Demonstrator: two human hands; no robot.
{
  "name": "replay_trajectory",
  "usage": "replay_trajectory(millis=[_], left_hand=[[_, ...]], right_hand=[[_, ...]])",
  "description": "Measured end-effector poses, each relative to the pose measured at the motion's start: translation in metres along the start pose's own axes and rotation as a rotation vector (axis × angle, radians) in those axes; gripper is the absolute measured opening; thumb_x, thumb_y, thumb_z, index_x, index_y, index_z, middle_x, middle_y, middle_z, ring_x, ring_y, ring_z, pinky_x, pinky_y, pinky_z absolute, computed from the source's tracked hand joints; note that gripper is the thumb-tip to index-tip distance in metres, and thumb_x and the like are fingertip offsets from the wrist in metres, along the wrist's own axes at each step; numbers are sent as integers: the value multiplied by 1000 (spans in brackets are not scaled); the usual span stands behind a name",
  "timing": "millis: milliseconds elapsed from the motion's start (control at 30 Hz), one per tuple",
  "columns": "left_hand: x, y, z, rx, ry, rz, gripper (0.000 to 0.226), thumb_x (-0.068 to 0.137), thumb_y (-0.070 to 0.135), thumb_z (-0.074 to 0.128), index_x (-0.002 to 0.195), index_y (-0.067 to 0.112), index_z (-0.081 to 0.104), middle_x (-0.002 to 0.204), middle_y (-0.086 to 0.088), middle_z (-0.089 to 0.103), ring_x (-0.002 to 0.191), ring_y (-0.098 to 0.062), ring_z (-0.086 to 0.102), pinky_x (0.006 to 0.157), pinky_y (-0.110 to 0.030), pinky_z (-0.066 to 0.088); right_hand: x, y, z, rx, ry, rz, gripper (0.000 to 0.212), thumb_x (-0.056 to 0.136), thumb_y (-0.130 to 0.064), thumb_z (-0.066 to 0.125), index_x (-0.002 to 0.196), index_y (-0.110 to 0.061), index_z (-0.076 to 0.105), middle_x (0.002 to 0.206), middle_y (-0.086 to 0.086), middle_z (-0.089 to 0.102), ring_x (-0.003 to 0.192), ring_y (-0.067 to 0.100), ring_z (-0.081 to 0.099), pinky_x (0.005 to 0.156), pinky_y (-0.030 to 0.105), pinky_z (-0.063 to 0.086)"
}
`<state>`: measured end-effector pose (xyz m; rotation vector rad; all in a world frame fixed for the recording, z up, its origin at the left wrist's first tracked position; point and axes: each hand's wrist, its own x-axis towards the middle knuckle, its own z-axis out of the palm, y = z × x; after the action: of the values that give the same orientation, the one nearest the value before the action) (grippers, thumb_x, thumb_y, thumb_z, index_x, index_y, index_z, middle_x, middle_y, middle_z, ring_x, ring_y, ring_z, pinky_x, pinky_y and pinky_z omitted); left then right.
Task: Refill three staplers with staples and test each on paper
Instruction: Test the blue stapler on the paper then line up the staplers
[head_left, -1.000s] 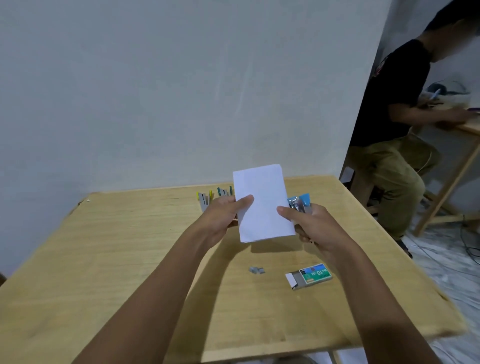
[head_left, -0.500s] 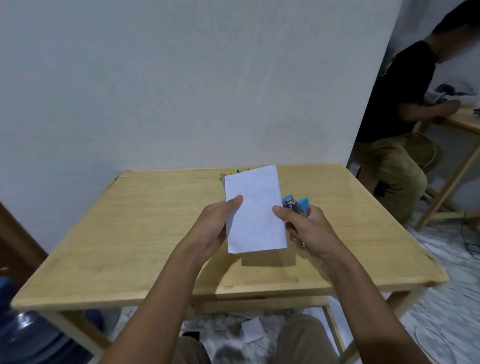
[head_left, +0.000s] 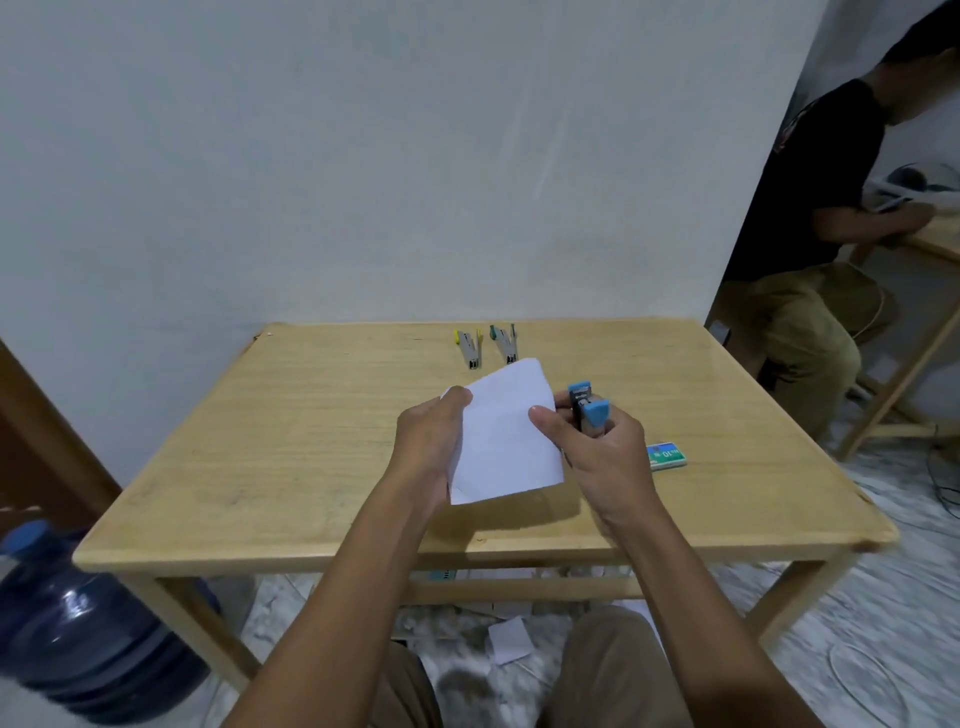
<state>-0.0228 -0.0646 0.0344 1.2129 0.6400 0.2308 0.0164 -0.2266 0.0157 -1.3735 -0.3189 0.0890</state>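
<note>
A white sheet of paper (head_left: 504, 436) is held up over the wooden table (head_left: 291, 447). My left hand (head_left: 428, 441) grips its left edge. My right hand (head_left: 602, 457) holds a blue stapler (head_left: 587, 408) with its curled fingers while the thumb presses on the paper's right edge. Near the far edge of the table lie a yellow-tipped stapler (head_left: 469, 349) and a green-tipped stapler (head_left: 504, 344), side by side. A small green staple box (head_left: 667, 456) lies on the table just right of my right hand.
A blue water jug (head_left: 78, 634) stands on the floor at the left. Paper scraps (head_left: 509, 642) lie under the table. Another person (head_left: 810, 249) sits at a second table at the right. A wall rises behind the table.
The view has pulled back from the table, so the two far staplers and the floor show more. Both hands have kept hold of the paper and the blue stapler.
</note>
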Motion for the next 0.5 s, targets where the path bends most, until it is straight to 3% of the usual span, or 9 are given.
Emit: replay_trajectory(millis=[67, 133, 233, 300, 367, 433, 500], left_hand=[[1, -2, -1, 74, 60, 24, 21, 86, 27, 67, 79, 9, 56, 76, -8, 66, 53, -23, 61, 44, -22, 46], [5, -5, -7, 223, 122, 163, 27, 85, 29, 68, 79, 16, 45, 73, -5, 55, 58, -20, 51, 44, -19, 37], [7, -1, -15, 458, 39, 422, 23, 91, 31, 63, 111, 31, 50, 78, -1, 51, 63, -12, 54, 48, -15, 41], [9, 2, -22, 733, -44, 525, 30, 95, 34, 58, 124, 40, 53, 108, 0, 45, 103, -15, 54, 77, -20, 46], [8, 7, -27, 944, -116, 644, 34, 94, 38, 57, 127, 45, 55, 142, 2, 27, 135, -17, 26, 108, -36, 30], [2, 12, -30, 1053, -252, 735, 47, 86, 52, 57, 133, 51, 49, 158, 12, 15, 142, -5, 11, 115, -41, 9], [-1, 13, -30, 1164, -323, 774, 64, 77, 66, 57, 137, 54, 41, 159, 19, 21, 143, -3, 15, 114, -38, 7]], right_hand=[[-2, 3, 3, -17, 69, -22, 29, 73, -28, 87, 95, -33, 69, 85, -8, 75, 81, 10, 73, 61, 21, 55], [-2, 4, 3, -10, 91, -6, 40, 68, -34, 88, 101, -34, 66, 88, -7, 75, 82, 10, 73, 60, 22, 56], [-1, 7, 2, 28, 56, 31, 36, 70, -35, 85, 103, -30, 70, 89, -3, 77, 86, 13, 74, 63, 24, 57], [0, 7, 1, 39, 34, 71, 30, 76, -28, 84, 104, -29, 73, 91, 0, 77, 89, 15, 74, 66, 27, 59], [0, 8, 1, 50, 16, 96, 26, 78, -25, 83, 103, -29, 74, 92, 3, 77, 89, 17, 74, 67, 29, 60], [0, 7, 1, 68, -7, 103, 25, 78, -24, 83, 101, -29, 76, 92, 6, 77, 90, 19, 75, 67, 29, 60], [0, 5, 2, 71, -34, 109, 25, 74, -28, 85, 98, -30, 77, 93, 6, 77, 90, 21, 75, 69, 32, 61]])
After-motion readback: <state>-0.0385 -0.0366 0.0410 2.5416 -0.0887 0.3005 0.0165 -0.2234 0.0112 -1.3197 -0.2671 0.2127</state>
